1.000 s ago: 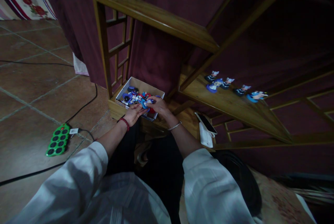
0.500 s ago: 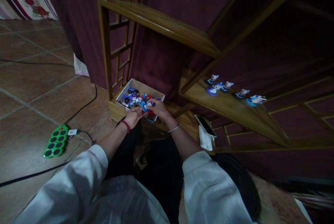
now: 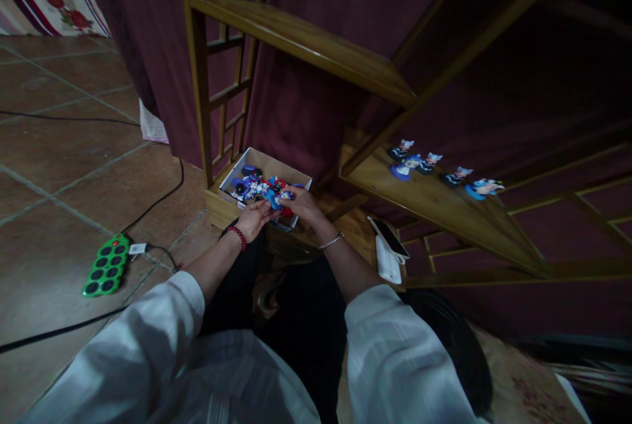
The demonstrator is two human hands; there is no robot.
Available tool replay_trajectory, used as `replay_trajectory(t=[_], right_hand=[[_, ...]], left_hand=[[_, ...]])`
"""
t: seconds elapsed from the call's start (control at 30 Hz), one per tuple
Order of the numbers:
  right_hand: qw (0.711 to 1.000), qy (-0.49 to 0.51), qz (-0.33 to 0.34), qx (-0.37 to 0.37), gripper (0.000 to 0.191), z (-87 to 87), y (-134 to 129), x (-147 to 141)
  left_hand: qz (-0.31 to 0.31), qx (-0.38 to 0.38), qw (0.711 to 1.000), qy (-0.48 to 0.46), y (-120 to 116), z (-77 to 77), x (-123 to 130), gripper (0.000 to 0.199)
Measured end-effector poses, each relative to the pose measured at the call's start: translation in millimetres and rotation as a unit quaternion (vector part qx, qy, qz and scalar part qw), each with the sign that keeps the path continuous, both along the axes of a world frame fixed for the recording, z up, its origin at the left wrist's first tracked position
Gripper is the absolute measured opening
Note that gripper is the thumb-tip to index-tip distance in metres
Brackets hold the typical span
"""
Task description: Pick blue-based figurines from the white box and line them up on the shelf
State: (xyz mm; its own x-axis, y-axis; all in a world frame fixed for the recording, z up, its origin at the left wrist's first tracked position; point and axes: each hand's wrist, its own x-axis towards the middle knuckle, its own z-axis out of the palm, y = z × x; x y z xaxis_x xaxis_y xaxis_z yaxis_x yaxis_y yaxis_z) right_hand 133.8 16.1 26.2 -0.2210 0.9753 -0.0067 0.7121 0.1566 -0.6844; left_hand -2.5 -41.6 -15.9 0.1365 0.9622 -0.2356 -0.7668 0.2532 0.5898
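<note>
Both my hands meet over the near side of an open cardboard box [image 3: 284, 168] filled with small figurines and parts in purple, blue, white and red. Between them is a small figurine [image 3: 272, 199] with a blue base. My left hand [image 3: 253, 220], a red bead bracelet at its wrist, pinches the blue base. The fingers of my right hand [image 3: 301, 203] are closed around the figurine's pale upper part, which they mostly cover. A silver bracelet circles the right wrist.
Several finished-looking figurines [image 3: 457, 177] stand on a wooden shelf [image 3: 474, 213] at right. A phone [image 3: 389, 238] leans beside a white object [image 3: 388, 261] on the lower board. A green power strip [image 3: 105, 266] with black cables lies on the tiled floor, left. Another shelf board [image 3: 306, 42] juts out above the box.
My hands keep hold of the figurine above the box, and its blue base has turned slightly. Nothing else has visibly moved apart from a slight shift of the view.
</note>
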Motion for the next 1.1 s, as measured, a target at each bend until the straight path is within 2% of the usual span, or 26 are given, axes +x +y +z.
replay_trajectory(t=[0.57, 0.77, 1.1], right_hand=[[1.000, -0.025, 0.001, -0.013, 0.025, 4.8, -1, -1], [0.999, -0.041, 0.000, -0.012, 0.028, 10.8, -3, -2], [0.999, -0.025, 0.004, -0.028, 0.028, 5.5, 1, -1]], left_hand=[[0.001, 0.008, 1.000, 0.001, 4, -6.8, 1, 0.017], [0.003, 0.011, 1.000, 0.004, 3, -6.9, 0, 0.014], [0.010, 0.011, 1.000, -0.004, 3, -6.3, 1, 0.018]])
